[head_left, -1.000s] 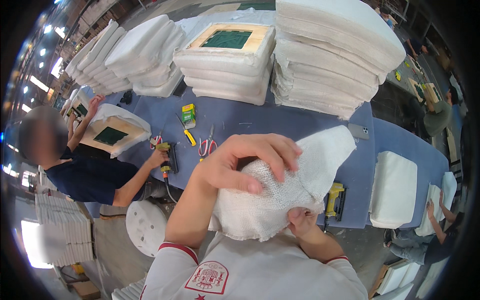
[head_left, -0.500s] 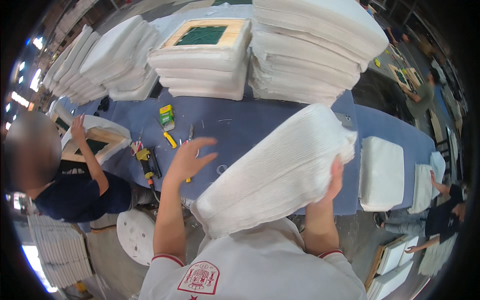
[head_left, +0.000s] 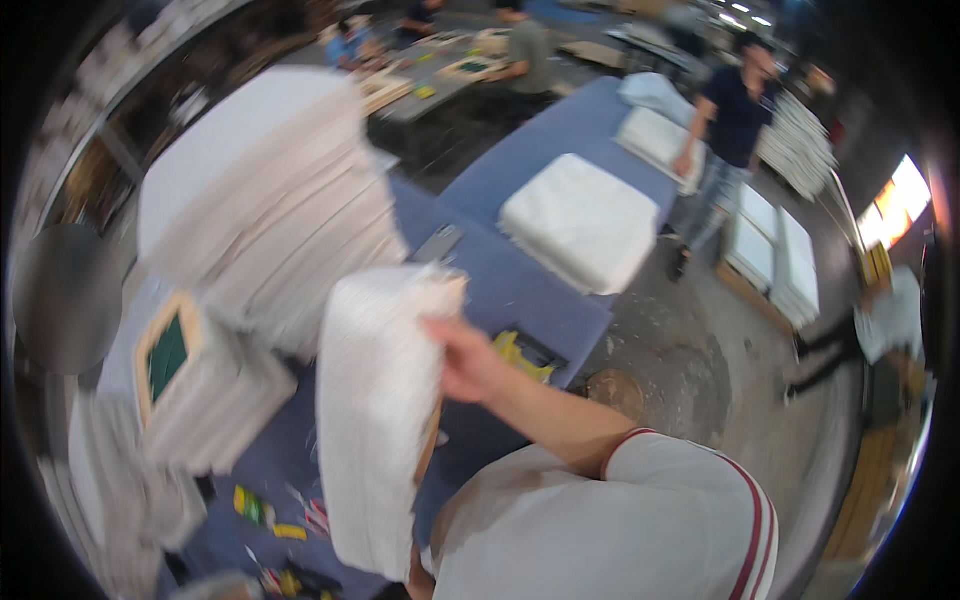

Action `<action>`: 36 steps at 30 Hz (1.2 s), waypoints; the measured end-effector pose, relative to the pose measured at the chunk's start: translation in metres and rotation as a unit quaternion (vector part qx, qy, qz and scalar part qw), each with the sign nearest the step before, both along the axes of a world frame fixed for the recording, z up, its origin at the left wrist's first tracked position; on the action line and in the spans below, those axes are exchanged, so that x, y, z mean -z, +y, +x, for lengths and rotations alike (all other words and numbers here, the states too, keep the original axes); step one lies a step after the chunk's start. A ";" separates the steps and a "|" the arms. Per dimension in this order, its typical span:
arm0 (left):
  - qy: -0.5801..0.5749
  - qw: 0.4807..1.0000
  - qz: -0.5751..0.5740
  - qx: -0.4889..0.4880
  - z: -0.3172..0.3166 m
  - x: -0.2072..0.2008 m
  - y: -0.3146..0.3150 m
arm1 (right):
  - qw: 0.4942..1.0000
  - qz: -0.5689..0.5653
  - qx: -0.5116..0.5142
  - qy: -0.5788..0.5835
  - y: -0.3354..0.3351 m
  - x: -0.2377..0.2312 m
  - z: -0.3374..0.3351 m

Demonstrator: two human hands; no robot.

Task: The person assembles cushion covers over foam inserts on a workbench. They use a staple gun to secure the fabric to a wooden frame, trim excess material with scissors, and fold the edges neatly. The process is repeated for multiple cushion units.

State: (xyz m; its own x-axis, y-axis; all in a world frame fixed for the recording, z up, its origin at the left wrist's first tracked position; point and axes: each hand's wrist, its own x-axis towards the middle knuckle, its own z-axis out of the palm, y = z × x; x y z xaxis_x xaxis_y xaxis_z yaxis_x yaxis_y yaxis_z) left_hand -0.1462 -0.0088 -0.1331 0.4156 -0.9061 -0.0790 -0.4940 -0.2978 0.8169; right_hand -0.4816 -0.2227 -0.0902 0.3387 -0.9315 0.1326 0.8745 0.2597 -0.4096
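A white fabric-covered seat cushion point(head_left: 375, 420) stands on end before me, a strip of its wooden base showing along the right edge. My right hand point(head_left: 468, 358) grips its upper right side, the thumb and fingers closed on the edge. Only a bit of my left hand or wrist point(head_left: 420, 578) shows under the cushion's lower end; its fingers are hidden. Just past the cushion's top lies a phone point(head_left: 440, 242) on the blue-covered table point(head_left: 480, 425). A yellow-and-black tool point(head_left: 525, 355) rests to the right of my right hand.
Tall stacks of white cushions point(head_left: 270, 200) rise at left, one topped by a wooden frame point(head_left: 150, 390) with green fabric. A single cushion point(head_left: 580, 220) lies on the far table. A co-worker point(head_left: 735, 120) stands beyond it. Small tools and a green-yellow box point(head_left: 252, 505) lie lower left.
My view has swung to the right. The cushion has turned from slanted to nearly upright. My left hand, open and apart from it before, is now mostly hidden at its lower end.
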 end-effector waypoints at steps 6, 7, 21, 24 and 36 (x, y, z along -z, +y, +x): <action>-0.027 0.990 -0.126 -0.050 -0.005 -0.054 -0.022 | 0.988 0.040 0.071 -0.133 -0.018 -0.006 -0.017; -0.022 0.990 -0.137 -0.039 -0.004 -0.060 -0.028 | 0.979 0.058 0.077 -0.181 -0.022 0.004 -0.028; -0.061 0.982 -0.168 0.054 -0.071 -0.120 -0.070 | 0.980 0.041 0.135 0.140 0.052 0.014 -0.004; -0.073 0.983 -0.160 0.049 -0.080 -0.126 -0.067 | 0.972 0.005 0.112 0.207 0.055 0.009 -0.003; -0.040 0.948 -0.305 0.084 -0.055 -0.141 -0.086 | 0.932 -0.163 -0.025 0.322 0.073 -0.047 -0.007</action>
State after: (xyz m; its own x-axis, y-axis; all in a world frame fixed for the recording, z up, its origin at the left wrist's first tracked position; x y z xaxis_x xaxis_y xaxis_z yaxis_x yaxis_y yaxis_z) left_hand -0.2011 -0.0949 0.0082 0.2444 -0.8268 0.5067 -0.5596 0.3064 0.7700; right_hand -0.4888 -0.1497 -0.0433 0.4869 -0.8587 0.1597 0.4104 0.0635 -0.9097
